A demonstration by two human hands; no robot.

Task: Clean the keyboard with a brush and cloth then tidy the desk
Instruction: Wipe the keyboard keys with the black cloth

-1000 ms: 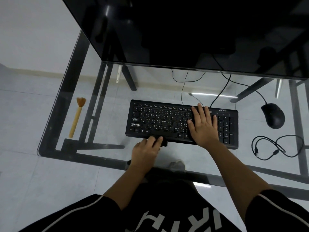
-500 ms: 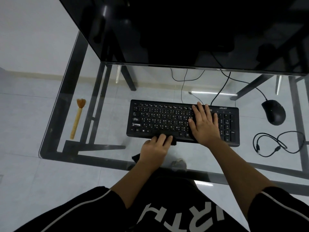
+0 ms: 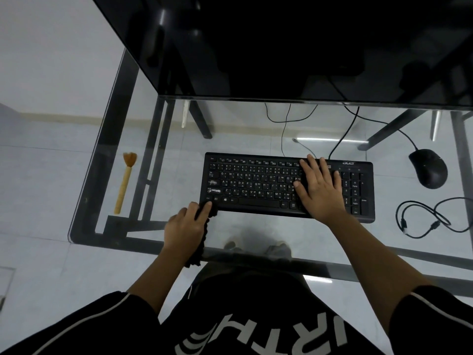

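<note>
Keyboard (image 3: 256,185) at centre of glass worktop (image 3: 256,234)
Looks rigid, light, apt to slide: pinned by right hand (image 3: 320,193) spread flat on keys; left hand (image 3: 184,226) clenched round limp dark cloth (image 3: 202,240) at near-left corner.

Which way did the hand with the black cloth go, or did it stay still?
Yes. The left hand, gripping the cloth, slid left along the front edge of the keyboard, from the space bar to the left corner.

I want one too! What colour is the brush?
The brush is tan with orange-brown bristles, seen in the head view.
</note>
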